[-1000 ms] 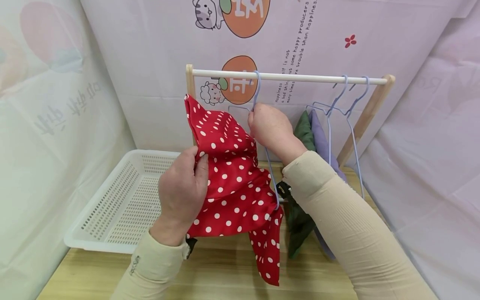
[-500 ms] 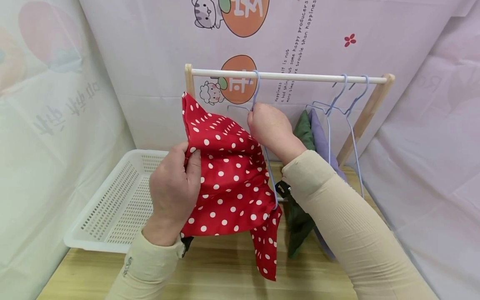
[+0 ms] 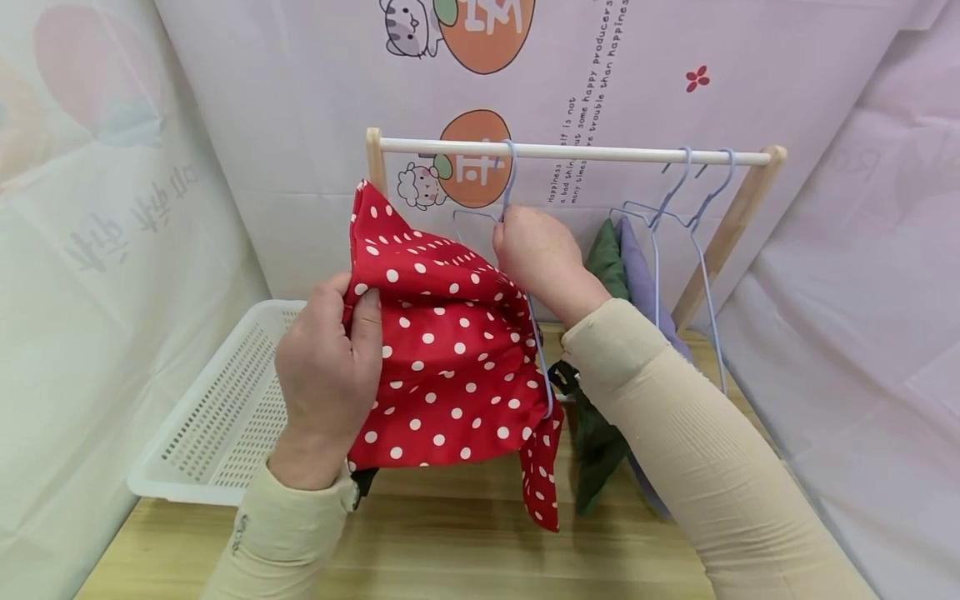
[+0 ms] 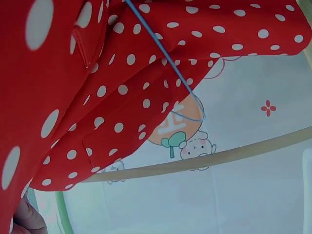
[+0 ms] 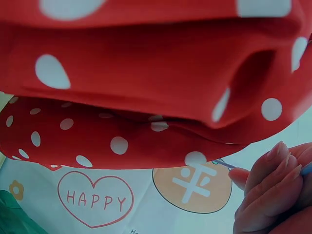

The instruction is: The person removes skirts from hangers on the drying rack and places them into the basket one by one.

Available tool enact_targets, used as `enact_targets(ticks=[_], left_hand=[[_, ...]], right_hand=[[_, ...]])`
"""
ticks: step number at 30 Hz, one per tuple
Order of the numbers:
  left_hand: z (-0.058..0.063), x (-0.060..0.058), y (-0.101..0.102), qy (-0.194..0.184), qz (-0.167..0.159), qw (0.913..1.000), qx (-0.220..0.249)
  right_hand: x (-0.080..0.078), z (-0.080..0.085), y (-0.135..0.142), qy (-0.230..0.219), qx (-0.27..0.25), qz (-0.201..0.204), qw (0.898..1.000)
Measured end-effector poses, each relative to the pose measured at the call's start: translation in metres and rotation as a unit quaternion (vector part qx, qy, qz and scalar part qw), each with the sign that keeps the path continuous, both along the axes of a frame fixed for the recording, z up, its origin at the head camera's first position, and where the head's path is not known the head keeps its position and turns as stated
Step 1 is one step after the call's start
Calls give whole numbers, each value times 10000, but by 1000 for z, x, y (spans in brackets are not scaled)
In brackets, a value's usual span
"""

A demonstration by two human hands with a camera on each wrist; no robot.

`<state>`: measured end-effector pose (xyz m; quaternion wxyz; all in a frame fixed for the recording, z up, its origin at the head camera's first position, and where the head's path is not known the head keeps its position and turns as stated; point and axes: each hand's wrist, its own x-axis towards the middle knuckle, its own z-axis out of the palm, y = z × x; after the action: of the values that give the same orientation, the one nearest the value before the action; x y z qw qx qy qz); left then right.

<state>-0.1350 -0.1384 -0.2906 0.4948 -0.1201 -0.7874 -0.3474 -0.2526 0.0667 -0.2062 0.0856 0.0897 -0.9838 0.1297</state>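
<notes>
Pinching red dotted garment [image 3: 450, 367] with left fingers [image 3: 365, 327] | gripping blue hanger [image 3: 513, 173] on white rail [image 3: 585, 153] with right fingers [image 5: 265, 187]

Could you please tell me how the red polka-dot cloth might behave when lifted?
The red polka-dot cloth is probably floppy, as it hangs in soft folds. It could catch on the blue hanger whose wire crosses it.

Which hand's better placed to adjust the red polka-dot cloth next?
Likely the left hand: it pinches the edge of the red polka-dot cloth. The right hand grips the blue hanger just below its hook, so it seems better suited to steadying it.
</notes>
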Motion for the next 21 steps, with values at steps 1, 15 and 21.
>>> enact_targets(ticks=[1,15,21], left_hand=[[0,0,0,-2,2,10000,64],[8,3,-8,46,236,9988,422],[12,4,-11,216,290,9978,551]], right_hand=[[0,0,0,0,-2,3,10000],[0,1,-1,8,32,-35,10000],[0,0,-1,2,49,-24,10000]])
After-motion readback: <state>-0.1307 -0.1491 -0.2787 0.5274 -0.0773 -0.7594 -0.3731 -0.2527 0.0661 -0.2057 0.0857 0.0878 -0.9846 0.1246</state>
